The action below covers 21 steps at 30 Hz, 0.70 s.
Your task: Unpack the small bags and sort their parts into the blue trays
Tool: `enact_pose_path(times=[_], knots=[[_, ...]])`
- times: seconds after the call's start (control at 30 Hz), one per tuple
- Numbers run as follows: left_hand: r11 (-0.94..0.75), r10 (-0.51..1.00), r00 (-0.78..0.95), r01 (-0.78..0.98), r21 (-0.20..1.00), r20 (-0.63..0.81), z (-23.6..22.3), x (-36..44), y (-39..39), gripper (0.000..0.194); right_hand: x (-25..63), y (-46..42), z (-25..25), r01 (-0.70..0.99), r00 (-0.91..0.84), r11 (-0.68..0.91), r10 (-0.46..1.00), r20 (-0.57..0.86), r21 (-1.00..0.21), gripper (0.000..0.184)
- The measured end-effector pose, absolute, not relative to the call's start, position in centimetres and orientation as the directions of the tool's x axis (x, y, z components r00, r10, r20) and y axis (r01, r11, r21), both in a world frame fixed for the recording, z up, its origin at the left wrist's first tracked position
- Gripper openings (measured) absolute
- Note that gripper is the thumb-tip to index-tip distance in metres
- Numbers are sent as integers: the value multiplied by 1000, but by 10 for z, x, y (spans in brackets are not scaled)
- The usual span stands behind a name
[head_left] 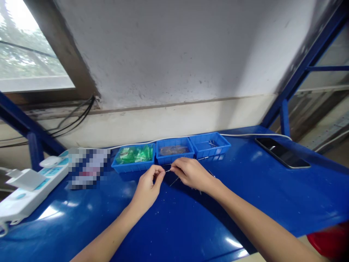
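Head view: left hand (148,185) and right hand (192,174) both have fingers pinched on a thin rod (168,170) over the blue worktop (169,225), near the middle tray (167,159); looks light, stiff, maybe slippery, best held lightly near its ends.

2 bare hands (147,186) (193,173), narrow wrists (134,207) (214,186), 2 slim bare forearms (113,231) (247,210).

Three blue trays (133,167) (169,159) (211,151), two hands (148,185) (192,174) — one phone (283,153), one power strip (20,205), one window (32,62).
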State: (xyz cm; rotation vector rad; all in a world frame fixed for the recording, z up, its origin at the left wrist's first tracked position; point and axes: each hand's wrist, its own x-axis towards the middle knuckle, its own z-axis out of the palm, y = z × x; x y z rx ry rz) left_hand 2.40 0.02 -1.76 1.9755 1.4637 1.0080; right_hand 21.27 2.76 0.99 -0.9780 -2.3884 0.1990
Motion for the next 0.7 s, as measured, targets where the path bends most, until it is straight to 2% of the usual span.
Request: enact_pose_path(times=[0.2,0.3,0.37,0.43,0.47,0.53,0.6,0.63,0.7], knots=[[-270,962,146,627,731,231,-18,22,3,27,210,23,10,587,-602,731,682,416,-348,16],[-276,961,173,619,735,215,-16,22,2,31,209,22,12,566,-615,764,642,458,-312,10],[-284,959,214,654,701,189,-12,25,-1,31,215,24,17,566,-593,774,622,511,-285,14],[-308,951,251,739,599,179,-8,29,-5,26,226,29,23,653,-457,705,659,597,-278,19],[-326,945,266,783,530,188,-6,32,-7,24,233,32,25,734,-319,613,691,649,-292,21],[-371,926,303,840,397,224,-5,39,-11,21,248,41,28,872,31,333,694,719,-358,22],[-417,903,353,855,309,244,-5,43,-13,15,259,50,25,908,232,120,652,722,-401,31],[-433,896,373,856,282,243,-7,44,-13,15,262,54,23,911,255,85,652,714,-403,37],[-449,888,396,857,252,233,-10,43,-13,18,260,57,18,907,166,162,711,683,-389,38]])
